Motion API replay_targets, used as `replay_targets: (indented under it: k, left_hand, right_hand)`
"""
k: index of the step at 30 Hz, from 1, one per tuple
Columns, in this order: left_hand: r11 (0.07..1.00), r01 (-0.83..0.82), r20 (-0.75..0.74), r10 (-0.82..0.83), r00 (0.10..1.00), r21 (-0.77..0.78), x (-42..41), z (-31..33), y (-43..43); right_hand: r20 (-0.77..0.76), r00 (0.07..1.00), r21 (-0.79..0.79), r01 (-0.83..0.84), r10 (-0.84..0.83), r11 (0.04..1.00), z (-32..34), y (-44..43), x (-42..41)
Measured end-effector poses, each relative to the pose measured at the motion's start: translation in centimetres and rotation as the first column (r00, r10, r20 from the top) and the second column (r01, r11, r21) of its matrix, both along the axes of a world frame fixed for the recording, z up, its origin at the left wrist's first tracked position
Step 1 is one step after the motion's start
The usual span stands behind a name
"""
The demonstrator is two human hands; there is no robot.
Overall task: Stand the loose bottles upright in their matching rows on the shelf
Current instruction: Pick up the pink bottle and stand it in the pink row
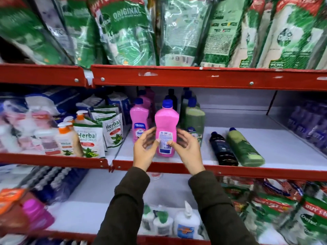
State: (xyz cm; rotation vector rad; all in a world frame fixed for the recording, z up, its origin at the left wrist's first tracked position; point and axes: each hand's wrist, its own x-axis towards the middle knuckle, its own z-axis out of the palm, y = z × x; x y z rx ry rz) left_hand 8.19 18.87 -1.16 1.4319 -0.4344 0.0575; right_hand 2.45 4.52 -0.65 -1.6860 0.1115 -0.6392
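A pink bottle with a blue cap [166, 121] stands upright near the front of the white middle shelf [276, 151], its back label facing me. My left hand [144, 151] and my right hand [190, 151] hold it from either side, thumbs on the label and fingers curled round its sides. Just behind and to its left stands the row of pink bottles [139, 117]. To its right is the row of green bottles [193, 117], with a dark bottle [172, 97] upright at the back. A dark bottle [223, 149] and a green bottle [245, 147] lie on their sides to the right.
Herbal hand wash pouches [113, 129] and pump bottles [65, 138] fill the bay to the left. Purple packs [311, 124] sit at the far right. Green refill pouches [123, 32] crowd the shelf above. White bottles [185, 223] stand on the shelf below.
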Motion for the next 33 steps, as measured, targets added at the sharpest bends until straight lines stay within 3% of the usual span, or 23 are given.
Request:
replay_targets:
  k: [9, 17, 22, 27, 29, 33]
  left_hand:
    - [0.995, -0.059, -0.012, 0.06, 0.998, 0.075, 4.7, -1.6, 6.9]
    - [0.995, -0.057, 0.001, 0.057, 0.998, 0.081, 6.0, -2.5, 7.6]
    - [0.985, -0.125, -0.001, 0.126, 0.992, 0.121, 6.5, -2.9, 7.4]
    - [0.964, -0.145, -0.013, 0.152, 0.988, 0.225, 6.5, -2.9, 7.5]
    - [0.951, -0.124, -0.001, 0.13, 0.992, 0.284, 6.5, -2.9, 7.7]
    - [0.968, 0.001, -0.034, 0.008, 0.999, 0.25, 6.7, -2.6, 8.1]
  right_hand:
    - [-0.006, 1.0, -0.015, 0.005, -0.005, 1.0, -2.5, 8.0, 6.0]
    - [-0.046, 0.999, -0.066, -0.006, 0.003, 0.998, -2.5, 8.8, 7.1]
    - [-0.017, 0.997, 0.007, 0.069, -0.069, 0.998, -2.9, 9.2, 6.7]
    - [-0.036, 0.991, -0.155, 0.122, -0.129, 0.98, -3.1, 9.9, 6.5]
    - [-0.052, 0.995, -0.232, 0.07, -0.084, 0.97, -3.0, 10.1, 6.4]
    - [-0.078, 0.996, -0.207, -0.063, 0.047, 0.976, -3.1, 10.3, 5.9]
